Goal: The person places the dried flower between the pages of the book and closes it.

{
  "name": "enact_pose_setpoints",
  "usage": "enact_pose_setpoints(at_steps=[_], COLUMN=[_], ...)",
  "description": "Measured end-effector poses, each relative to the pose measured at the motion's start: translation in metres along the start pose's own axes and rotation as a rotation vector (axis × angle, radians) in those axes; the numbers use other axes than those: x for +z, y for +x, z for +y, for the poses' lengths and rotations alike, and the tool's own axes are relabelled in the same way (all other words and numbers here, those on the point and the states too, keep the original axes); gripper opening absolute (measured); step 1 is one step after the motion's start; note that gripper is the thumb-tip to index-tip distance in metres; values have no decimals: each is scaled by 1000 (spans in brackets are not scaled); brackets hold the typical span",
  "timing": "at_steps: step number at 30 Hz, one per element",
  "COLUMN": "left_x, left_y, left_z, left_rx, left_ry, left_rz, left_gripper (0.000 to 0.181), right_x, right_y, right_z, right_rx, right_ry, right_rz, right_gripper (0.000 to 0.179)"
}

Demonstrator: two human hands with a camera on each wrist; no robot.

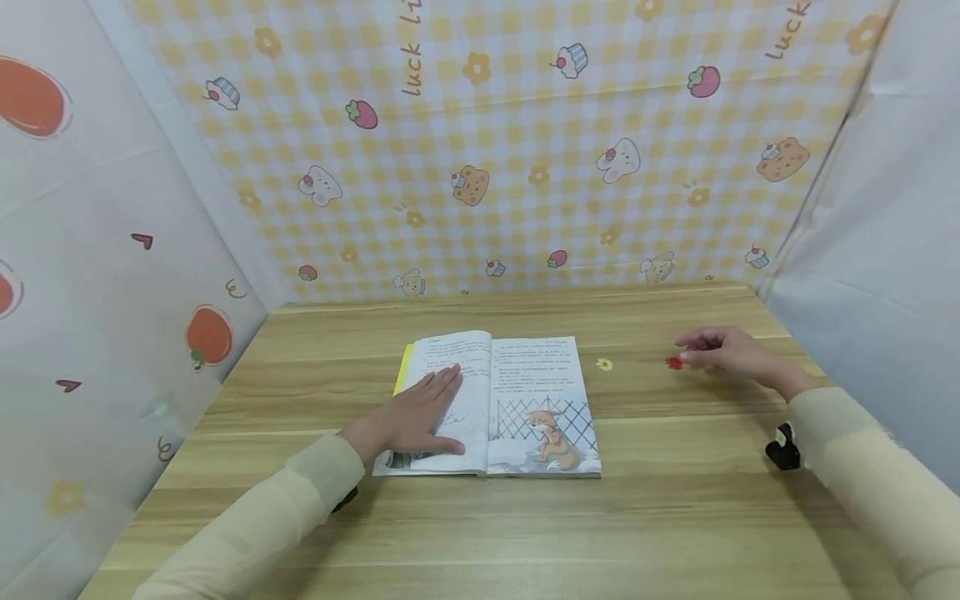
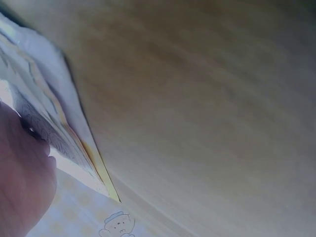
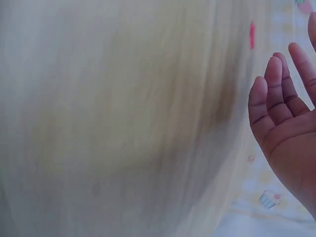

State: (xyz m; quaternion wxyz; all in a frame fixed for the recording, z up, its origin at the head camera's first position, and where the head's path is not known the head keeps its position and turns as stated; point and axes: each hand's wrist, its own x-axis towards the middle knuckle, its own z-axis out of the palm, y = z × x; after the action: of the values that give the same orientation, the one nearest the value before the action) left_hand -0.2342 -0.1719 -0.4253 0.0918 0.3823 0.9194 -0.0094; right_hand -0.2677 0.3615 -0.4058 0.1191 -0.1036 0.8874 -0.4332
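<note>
An open illustrated book (image 1: 534, 367) lies on the wooden table, its right page showing a fox by a fence. My left hand (image 1: 416, 412) rests flat on the left page, fingers straight and thumb spread towards the spine. The left wrist view catches part of that hand (image 2: 22, 173) beside the page edges (image 2: 59, 108). Over the table to the right, my right hand (image 1: 731, 354) hovers by a small red flower (image 1: 674, 364). In the right wrist view the fingers of my right hand (image 3: 289, 118) are loosely bent and grip nothing, apart from the red flower (image 3: 252, 35).
A small yellow flower (image 1: 604, 364) lies between the book and the red flower. Behind the wooden table (image 1: 525, 533) hangs a yellow checked cloth (image 1: 510, 150). White cloths hang at the left (image 1: 112, 317) and right (image 1: 885, 275) sides.
</note>
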Motion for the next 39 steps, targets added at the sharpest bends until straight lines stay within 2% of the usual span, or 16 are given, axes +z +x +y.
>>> enact_pose_setpoints(at_steps=[5,16,27,39], left_x=[0,0,-2,-1], left_y=[0,0,0,0], left_z=[0,0,2,2], left_rx=[-4,-12,-2,-9], left_ry=[4,7,12,11], left_rz=[-8,-12,-10,-10], left_gripper=[115,116,115,116], right_x=[-4,5,16,16], right_y=[2,12,11,12], right_z=[12,15,11,18], right_rx=[35,14,0,-51], right_ry=[-4,-166,-168,-163], right_rz=[-10,16,77,78], right_gripper=[54,51,41,28])
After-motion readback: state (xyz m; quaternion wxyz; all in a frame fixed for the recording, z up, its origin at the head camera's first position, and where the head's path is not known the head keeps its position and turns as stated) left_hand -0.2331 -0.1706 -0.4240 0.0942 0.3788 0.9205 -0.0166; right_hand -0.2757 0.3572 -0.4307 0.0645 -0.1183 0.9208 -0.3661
